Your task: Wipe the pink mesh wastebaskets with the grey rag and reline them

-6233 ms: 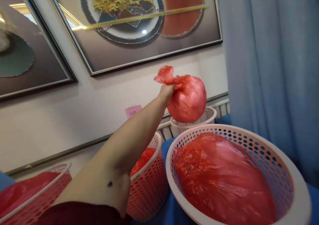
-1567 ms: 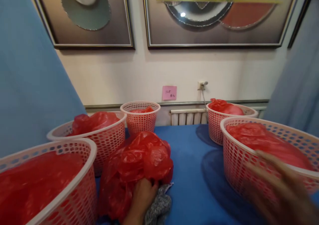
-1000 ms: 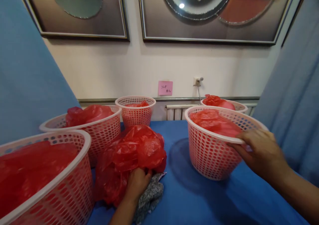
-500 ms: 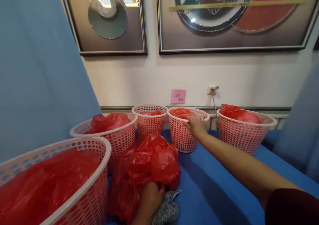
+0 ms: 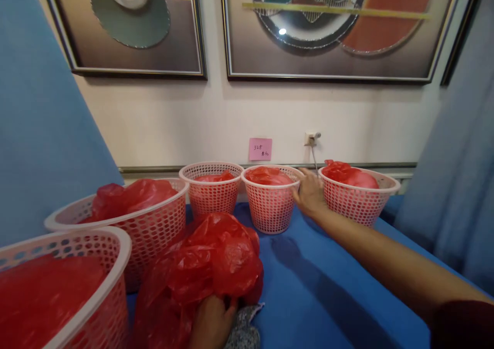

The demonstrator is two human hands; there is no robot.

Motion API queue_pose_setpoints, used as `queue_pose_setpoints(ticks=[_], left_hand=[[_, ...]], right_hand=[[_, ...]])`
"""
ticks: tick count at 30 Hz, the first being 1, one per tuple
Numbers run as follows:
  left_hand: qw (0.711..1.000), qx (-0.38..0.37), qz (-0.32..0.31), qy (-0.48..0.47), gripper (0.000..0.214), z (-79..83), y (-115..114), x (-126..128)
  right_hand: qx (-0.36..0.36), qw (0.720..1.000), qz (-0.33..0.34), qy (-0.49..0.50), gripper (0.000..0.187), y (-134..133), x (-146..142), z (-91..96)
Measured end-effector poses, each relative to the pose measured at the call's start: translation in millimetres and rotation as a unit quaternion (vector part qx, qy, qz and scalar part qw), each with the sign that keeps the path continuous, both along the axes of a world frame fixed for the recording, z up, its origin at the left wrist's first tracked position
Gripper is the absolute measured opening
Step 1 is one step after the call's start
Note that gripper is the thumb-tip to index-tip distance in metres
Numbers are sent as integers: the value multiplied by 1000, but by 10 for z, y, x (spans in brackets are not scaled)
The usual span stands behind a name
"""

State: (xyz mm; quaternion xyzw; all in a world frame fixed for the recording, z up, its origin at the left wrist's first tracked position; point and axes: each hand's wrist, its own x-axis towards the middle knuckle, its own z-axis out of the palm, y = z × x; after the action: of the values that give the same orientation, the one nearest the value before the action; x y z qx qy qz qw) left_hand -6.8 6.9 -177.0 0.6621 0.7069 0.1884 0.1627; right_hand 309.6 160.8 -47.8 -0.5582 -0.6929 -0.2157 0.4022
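In the head view, the middle basket (image 5: pixel 270 210) has changed its place since one second ago; then it stood nearer, in front of the right basket (image 5: pixel 357 205), and now it stands in the back row, between this one and the back-left basket (image 5: pixel 214 198); the right hand (image 5: pixel 311 192), which half a second ago had the front rim, is now at its right side, partly opened, with the fingers not closed around it. The left hand (image 5: pixel 212 320) stays at the lower edge of the loose red bag (image 5: pixel 216 261) on the blue cloth (image 5: pixel 301 282); its fingers are hidden, so I cannot tell how firmly it grips; a grey cloth (image 5: pixel 245 328) lies just beside. All five baskets contain red plastic; in the second-left basket (image 5: pixel 154 241) and the right basket it rises above the rim; in the near-left basket (image 5: pixel 110 308) it lies lower.
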Motion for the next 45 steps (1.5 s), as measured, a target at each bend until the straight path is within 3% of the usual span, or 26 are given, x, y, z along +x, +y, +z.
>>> queue_pose_setpoints(ticks=[3, 4, 7, 10, 13, 17, 20, 22, 24, 26, 28, 31, 33, 36, 39, 45], left_hand=[[1000, 3, -2, -4, 22, 3, 1, -1], [1000, 5, -2, -7, 22, 1, -1, -3], [999, 24, -4, -21, 22, -5, -13, -1], [999, 33, -9, -29, 21, 5, -44, 32], [999, 34, -8, -27, 20, 36, -103, 91], [999, 40, -8, -19, 19, 153, -301, 198], [995, 94, -31, -6, 23, 339, -641, 307], [986, 152, -66, 2, 28, 517, -972, 358], [973, 215, -81, 25, 29, 738, -1353, 350], [949, 301, -52, 76, 32, 997, -1732, 253], [907, 399, -2, 137, 35, 1273, -2049, 59], [843, 479, 99, 224, 34, 1623, -2339, -378], [830, 468, 132, 273, 34, 1761, -2423, -701], [867, 372, 148, 298, 44, 1820, -2460, -1096], [890, 300, 147, 310, 51, 1787, -2447, -1292], [890, 317, 142, 296, 23, 1749, -2375, -1315]], right_hand=[[-55, 984, -166, 40, 46, -13, 804, -19], [-65, 978, -190, 49, 48, -37, 1058, -38], [-78, 971, -221, 43, 48, -193, 1637, -137], [-35, 975, -218, 15, 48, -407, 1857, -342], [4, 987, -156, -27, 47, -632, 1718, -720], [-58, 998, -14, -28, 44, -1101, 1121, -1421], [-106, 990, 96, 13, 39, -1538, 560, -1854], [-144, 976, 159, 41, 41, -1765, 213, -2004], [-172, 962, 203, 63, 43, -1902, -68, -2040], [-184, 952, 230, 83, 42, -1966, -264, -2009], [-185, 945, 251, 98, 41, -1996, -386, -1969], [-188, 932, 290, 107, 40, -2056, -479, -1983], [-193, 923, 318, 101, 39, -2117, -503, -2048], [-206, 911, 348, 82, 36, -2188, -489, -2182], [-220, 907, 354, 68, 32, -2180, -433, -2295], [-244, 910, 327, 71, 31, -2092, -376, -2374]])
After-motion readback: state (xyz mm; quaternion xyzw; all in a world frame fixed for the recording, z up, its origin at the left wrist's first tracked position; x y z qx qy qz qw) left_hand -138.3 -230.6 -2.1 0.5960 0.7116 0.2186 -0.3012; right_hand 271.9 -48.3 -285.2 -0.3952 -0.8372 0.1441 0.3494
